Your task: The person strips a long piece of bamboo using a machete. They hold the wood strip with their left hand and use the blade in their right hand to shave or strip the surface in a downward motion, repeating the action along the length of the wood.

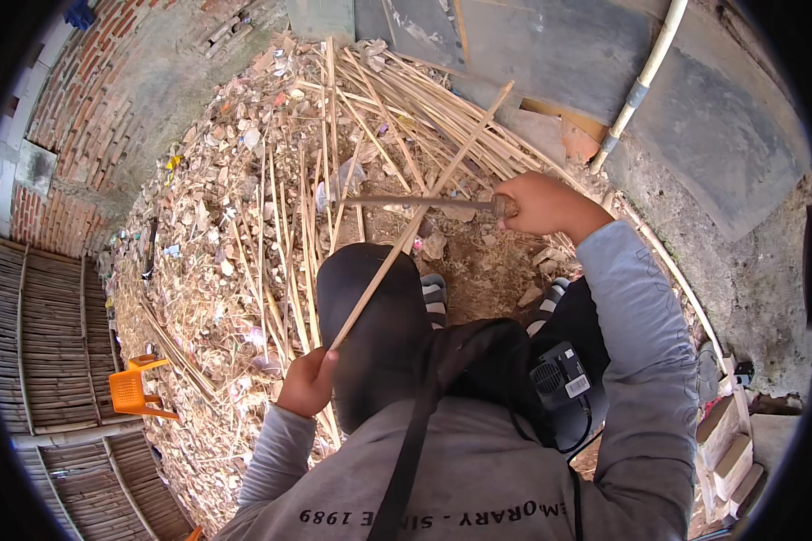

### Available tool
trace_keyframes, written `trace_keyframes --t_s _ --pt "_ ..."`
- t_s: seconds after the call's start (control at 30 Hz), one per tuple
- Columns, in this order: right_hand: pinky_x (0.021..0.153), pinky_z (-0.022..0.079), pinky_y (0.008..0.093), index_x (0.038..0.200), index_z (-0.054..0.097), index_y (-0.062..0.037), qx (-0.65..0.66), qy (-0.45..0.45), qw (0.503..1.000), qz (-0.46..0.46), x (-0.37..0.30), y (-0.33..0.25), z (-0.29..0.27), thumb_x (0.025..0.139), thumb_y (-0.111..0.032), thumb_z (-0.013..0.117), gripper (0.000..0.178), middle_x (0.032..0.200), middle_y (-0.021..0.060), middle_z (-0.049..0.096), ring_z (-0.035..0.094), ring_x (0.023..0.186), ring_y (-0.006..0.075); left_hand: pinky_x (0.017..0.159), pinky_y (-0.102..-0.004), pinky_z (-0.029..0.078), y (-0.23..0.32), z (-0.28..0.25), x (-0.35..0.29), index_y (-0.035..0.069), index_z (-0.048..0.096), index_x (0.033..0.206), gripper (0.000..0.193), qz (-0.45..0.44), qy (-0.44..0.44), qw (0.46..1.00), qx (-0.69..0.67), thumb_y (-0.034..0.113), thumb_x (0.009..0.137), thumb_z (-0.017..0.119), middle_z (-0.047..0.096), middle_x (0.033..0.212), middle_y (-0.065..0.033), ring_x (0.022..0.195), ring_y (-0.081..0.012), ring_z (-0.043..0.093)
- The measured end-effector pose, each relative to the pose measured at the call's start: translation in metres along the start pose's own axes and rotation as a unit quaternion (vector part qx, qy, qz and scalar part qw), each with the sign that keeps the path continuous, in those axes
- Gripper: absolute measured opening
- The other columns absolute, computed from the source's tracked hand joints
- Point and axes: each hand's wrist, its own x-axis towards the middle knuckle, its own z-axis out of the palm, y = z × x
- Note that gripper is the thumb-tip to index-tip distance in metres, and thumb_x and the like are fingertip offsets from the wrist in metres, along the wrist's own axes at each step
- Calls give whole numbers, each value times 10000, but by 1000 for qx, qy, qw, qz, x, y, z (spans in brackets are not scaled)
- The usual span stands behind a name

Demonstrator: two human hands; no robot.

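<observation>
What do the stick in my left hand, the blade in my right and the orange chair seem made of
Stick: probably bamboo or wood, matte, straw-coloured and slender. Blade: likely metal, dull brownish, thin and straight. Orange chair: probably plastic, smooth, evenly coloured, moulded-looking.

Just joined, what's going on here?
The left hand holds a long wooden strip near its closer end; it slants away to the right. The right hand grips a knife by its handle. In view, the blade crosses the strip; whether they touch is unclear. More strips lie on the littered ground ahead.
</observation>
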Motion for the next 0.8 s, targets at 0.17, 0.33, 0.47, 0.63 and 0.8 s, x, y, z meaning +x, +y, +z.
trace_keyframes --t_s 0.17,0.33,0.47,0.63,0.8 --pt "832 504 468 1139 619 6 -51 134 990 4 -5 22 -1 762 -250 815 497 1012 234 673 646 983 412 551 -433 437 8 -2 1 -24 574 813 425 -13 -12 999 43 352 1010 551 562 626 -221 565 -351 585" --pt "798 508 480 1135 633 -36 -45 147 988 -3 -9 19 -5 780 -277 803 462 943 214 679 656 931 413 566 -428 464 -1 -4 -4 -16 579 880 342 18 2 999 43 316 957 614 603 678 -229 605 -367 621" --pt "776 508 490 1115 642 -68 -87 152 984 31 -14 8 -13 800 -301 779 415 907 199 678 659 900 408 609 -421 479 6 -4 -11 -15 578 932 275 11 29 1000 4 254 939 634 616 723 -218 654 -352 633" --pt "758 504 502 1062 643 -80 -101 154 983 18 -12 15 -6 801 -291 753 353 895 192 679 654 897 409 591 -434 501 -4 -2 -11 -16 587 962 283 87 61 987 124 266 956 618 644 737 -230 665 -413 652" --pt "746 509 504 1021 655 -86 -120 115 986 4 -15 -17 -2 776 -280 748 327 854 184 676 658 862 402 554 -482 472 -7 2 -11 -1 599 913 300 5 19 996 82 290 984 587 615 657 -227 647 -445 640"
